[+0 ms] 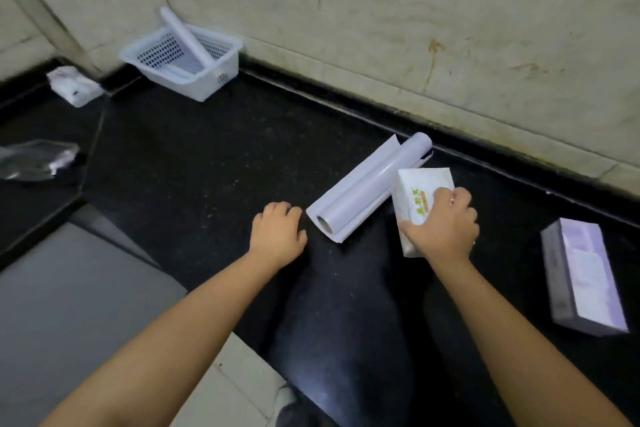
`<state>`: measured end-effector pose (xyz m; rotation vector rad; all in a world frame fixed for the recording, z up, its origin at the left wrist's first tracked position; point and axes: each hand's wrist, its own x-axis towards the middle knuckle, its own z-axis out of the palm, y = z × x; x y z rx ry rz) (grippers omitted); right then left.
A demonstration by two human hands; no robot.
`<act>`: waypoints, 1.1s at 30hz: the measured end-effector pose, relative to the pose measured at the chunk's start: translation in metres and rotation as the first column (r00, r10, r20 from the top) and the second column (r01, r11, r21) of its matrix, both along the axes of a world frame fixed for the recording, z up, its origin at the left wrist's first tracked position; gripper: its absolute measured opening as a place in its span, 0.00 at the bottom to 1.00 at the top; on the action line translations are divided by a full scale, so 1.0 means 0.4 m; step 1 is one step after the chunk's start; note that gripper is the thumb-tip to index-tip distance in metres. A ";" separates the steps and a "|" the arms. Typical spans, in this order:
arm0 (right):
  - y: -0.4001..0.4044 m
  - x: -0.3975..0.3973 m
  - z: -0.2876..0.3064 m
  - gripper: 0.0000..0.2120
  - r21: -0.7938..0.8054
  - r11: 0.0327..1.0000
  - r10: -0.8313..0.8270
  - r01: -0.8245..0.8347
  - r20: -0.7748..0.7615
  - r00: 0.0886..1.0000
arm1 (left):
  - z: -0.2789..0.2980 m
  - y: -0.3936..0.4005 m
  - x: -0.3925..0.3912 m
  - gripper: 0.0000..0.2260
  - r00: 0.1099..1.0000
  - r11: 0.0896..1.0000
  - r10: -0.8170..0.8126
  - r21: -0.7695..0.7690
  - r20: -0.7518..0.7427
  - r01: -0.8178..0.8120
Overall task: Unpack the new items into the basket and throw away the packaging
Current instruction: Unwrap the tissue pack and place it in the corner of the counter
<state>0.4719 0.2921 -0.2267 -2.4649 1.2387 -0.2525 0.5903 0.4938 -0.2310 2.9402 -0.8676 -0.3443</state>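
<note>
Head view, right hand (441, 224) fingers gripping tissue pack (417, 196); left hand (277, 232) curled, empty, beside roll (367, 187)

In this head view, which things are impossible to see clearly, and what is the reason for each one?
- Head view: the lower part of the tissue pack is covered by the right hand.
- Head view: the basket floor is partly hidden by its near wall and the roll leaning inside.
- Head view: the print on the purple box is too blurred to read.
- Head view: the clear plastic wrapper is cut off by the left edge.
</note>
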 end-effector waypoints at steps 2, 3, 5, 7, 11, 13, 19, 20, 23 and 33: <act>0.065 0.031 0.034 0.32 -0.041 0.990 0.136 -0.136 0.003 0.991 | 0.008 0.054 0.032 0.21 0.999 0.999 0.019 0.032 0.027 -0.020; 0.103 0.052 0.050 0.31 -0.056 0.978 0.202 -0.202 0.002 0.979 | 0.013 0.085 0.049 0.21 0.999 0.999 0.036 0.038 0.036 -0.038; 0.187 0.107 0.077 0.30 -0.076 0.943 0.326 -0.325 -0.001 0.945 | 0.023 0.155 0.086 0.22 0.996 0.996 0.076 0.037 0.047 -0.077; 0.280 0.174 0.092 0.30 -0.067 0.905 0.420 -0.420 -0.004 0.907 | 0.033 0.240 0.124 0.22 0.991 0.992 0.124 0.030 0.049 -0.126; 0.499 0.331 0.102 0.29 -0.052 0.834 0.548 -0.550 -0.035 0.835 | 0.058 0.464 0.211 0.22 0.975 0.976 0.214 0.035 0.059 -0.216; 0.621 0.412 0.114 0.29 -0.040 0.803 0.593 -0.594 -0.028 0.804 | 0.078 0.602 0.268 0.21 0.963 0.965 0.258 0.035 0.074 -0.261; 0.960 0.638 0.150 0.28 -0.068 0.707 0.707 -0.704 0.026 0.707 | 0.132 1.002 0.425 0.19 0.880 0.887 0.448 0.047 0.160 -0.460; 1.004 0.669 0.153 0.28 -0.070 0.697 0.717 -0.714 0.036 0.696 | 0.137 1.052 0.442 0.19 0.867 0.874 0.470 0.050 0.164 -0.483; 1.102 0.754 0.154 0.28 -0.073 0.664 0.747 -0.744 0.040 0.663 | 0.134 1.168 0.487 0.19 0.852 0.855 0.500 0.069 0.156 -0.515; 1.172 1.083 0.148 0.30 -0.060 0.660 0.751 -0.749 0.032 0.659 | 0.095 1.254 0.750 0.20 0.861 0.859 0.506 0.063 0.059 -0.509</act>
